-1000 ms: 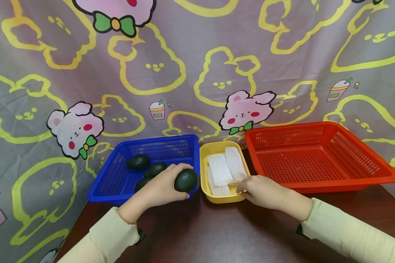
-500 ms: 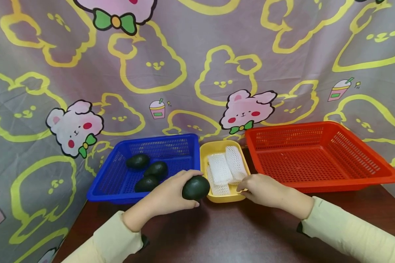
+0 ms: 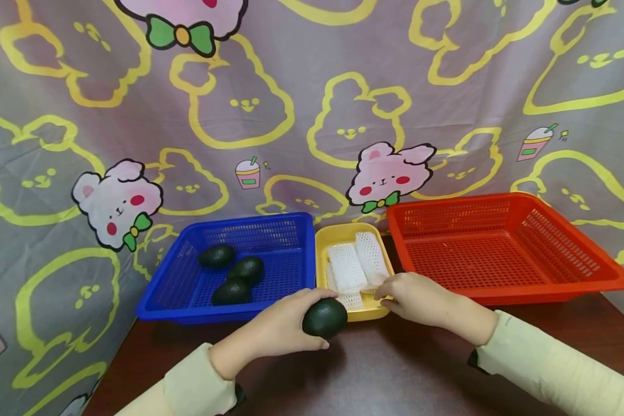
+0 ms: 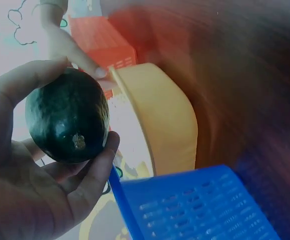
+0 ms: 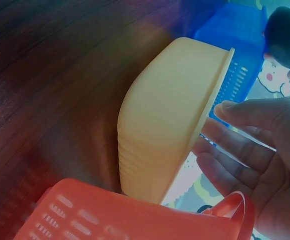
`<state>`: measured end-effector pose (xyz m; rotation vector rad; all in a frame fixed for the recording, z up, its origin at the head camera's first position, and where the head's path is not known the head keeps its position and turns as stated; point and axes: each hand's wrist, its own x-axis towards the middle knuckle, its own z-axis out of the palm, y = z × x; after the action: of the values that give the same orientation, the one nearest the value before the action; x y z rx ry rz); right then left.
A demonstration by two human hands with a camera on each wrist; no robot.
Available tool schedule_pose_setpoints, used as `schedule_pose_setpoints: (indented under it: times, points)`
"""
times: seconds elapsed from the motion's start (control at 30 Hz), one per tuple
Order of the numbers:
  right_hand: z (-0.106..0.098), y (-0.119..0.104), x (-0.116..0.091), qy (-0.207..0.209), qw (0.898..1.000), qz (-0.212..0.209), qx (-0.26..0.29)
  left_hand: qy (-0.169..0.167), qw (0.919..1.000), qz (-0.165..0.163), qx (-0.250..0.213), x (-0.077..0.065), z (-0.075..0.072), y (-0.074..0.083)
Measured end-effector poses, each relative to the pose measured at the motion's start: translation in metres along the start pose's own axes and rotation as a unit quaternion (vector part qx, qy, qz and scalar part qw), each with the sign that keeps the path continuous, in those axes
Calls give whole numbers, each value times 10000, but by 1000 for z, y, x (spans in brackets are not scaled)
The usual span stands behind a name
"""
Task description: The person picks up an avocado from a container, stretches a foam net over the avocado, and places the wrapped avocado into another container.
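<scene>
Just before the near end of the yellow tray (image 3: 361,315), holds a dark green fruit (image 3: 325,318) above the tabletop (image 3: 385,381), grasped between thumb and fingers of the left hand (image 3: 278,326). Poises the right hand (image 3: 413,297) loosely bent at the rim, beside white net sleeves (image 3: 347,266), apparently gripping nothing. Looks like the step of pairing fruit with sleeve; likely calls for lifting one sleeve and opening it.

Head view was bright | table (image 3: 379,375) showed soft sheen | avocado (image 4: 67,112) glinted | wrist views ran hazy | left wrist's upper left was overexposed
</scene>
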<state>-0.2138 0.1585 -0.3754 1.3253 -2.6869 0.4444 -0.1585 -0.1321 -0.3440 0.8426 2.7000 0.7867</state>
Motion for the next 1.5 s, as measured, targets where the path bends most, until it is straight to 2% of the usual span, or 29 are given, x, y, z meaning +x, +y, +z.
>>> schedule_pose_setpoints:
  times: [0.3,0.67,0.9,1.17,1.5]
  points:
    - [-4,5,3,61,9989,312,353,-217,9996,158,-85,2,13,6]
    - [-6,10,9,274,9979,392,430,-198,9993,297,-53,10,35,-4]
    - [-8,16,12,488,9945,752,536,-141,9993,310,-123,14,43,-8]
    - [-5,20,17,530,9894,1161,687,-272,9986,377,-249,20,56,-15]
    - [-5,17,22,955,9851,1281,633,-373,9980,476,-185,27,68,-20]
